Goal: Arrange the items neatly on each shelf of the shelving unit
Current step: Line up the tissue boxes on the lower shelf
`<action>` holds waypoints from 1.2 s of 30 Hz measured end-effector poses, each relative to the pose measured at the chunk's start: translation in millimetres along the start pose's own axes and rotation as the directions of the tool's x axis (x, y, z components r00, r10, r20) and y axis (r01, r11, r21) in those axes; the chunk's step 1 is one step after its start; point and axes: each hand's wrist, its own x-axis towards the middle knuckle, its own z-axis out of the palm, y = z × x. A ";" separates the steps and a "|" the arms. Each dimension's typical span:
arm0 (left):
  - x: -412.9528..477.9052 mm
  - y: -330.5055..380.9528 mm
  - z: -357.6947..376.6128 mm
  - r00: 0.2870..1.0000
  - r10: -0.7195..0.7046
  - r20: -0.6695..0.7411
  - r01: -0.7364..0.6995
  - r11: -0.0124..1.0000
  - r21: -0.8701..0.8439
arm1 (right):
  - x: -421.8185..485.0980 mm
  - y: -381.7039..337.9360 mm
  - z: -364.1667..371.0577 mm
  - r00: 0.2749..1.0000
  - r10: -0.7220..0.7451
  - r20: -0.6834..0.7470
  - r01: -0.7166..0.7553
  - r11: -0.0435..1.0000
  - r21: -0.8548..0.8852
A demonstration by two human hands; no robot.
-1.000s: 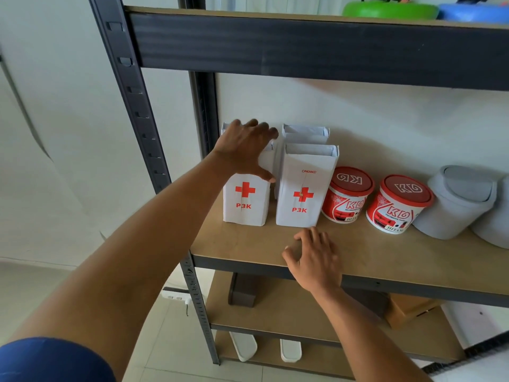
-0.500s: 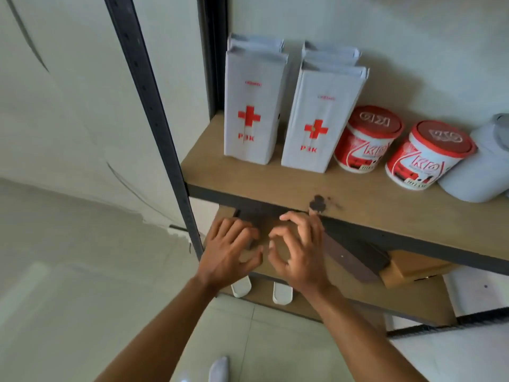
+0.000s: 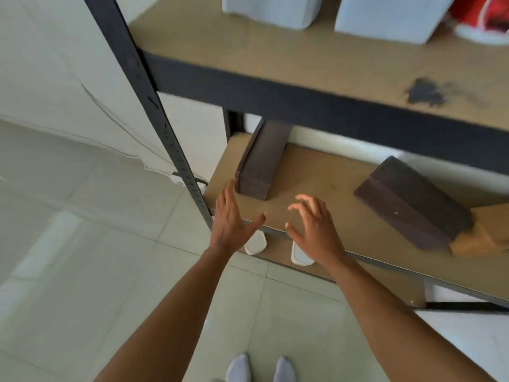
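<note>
I look down at a lower shelf (image 3: pixel 325 188) of the black metal shelving unit. A dark brown block (image 3: pixel 261 164) stands at the shelf's left end. A second dark brown block (image 3: pixel 410 205) lies askew to the right, against a tan block (image 3: pixel 484 235). My left hand (image 3: pixel 231 221) hovers open just in front of the left block, fingertips near its left corner. My right hand (image 3: pixel 311 224) hovers open with spread, slightly bent fingers over the shelf's front edge. Neither hand holds anything.
The shelf above (image 3: pixel 303 51) carries white bags (image 3: pixel 272 9) and a red-and-white tub (image 3: pixel 484 20) at the top edge. A black upright post (image 3: pixel 154 111) runs on the left. Two white objects (image 3: pixel 254 244) sit on the shelf below. My socked feet (image 3: pixel 259 368) stand on the tiled floor.
The view dropped from the middle shelf to the lower one. Both hands left the white bags, came down and moved apart in front of the left brown block.
</note>
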 end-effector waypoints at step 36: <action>62.8 -28.8 62.8 0.785 0.617 -0.055 -0.489 0.672 0.556 | 25.1 72.9 70.2 0.938 0.299 -0.177 -0.317 0.945 -0.082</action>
